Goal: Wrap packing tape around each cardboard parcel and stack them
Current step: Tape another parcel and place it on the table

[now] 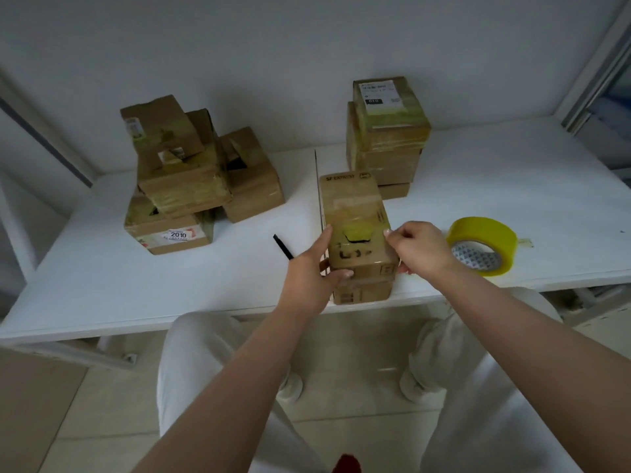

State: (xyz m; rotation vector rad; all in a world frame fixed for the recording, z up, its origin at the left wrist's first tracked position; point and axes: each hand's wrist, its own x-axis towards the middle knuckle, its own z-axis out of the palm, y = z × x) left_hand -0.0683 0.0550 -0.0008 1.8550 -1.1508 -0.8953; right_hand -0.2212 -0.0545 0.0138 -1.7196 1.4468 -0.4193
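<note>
While both hands grip it from either side, the cardboard box [355, 230] lies at the table's [102, 268] near edge with its long axis running straight away from the person, its printed end farthest from them. The left hand [309, 278] clasps the box's left side, thumb across the near face and fingers along the far upper edge. The right hand [418, 249] pinches the right top edge with curled fingers. Just beyond the left hand a black pen [283, 246] lies aslant on bare white tabletop. Right of the right hand, close by, rests the yellow tape roll [485, 245]. Farther off beyond the left hand sits a loose heap of boxes [191, 175]; beyond the right hand, a taped stack [387, 131] stands touching the held box's far corner.
</note>
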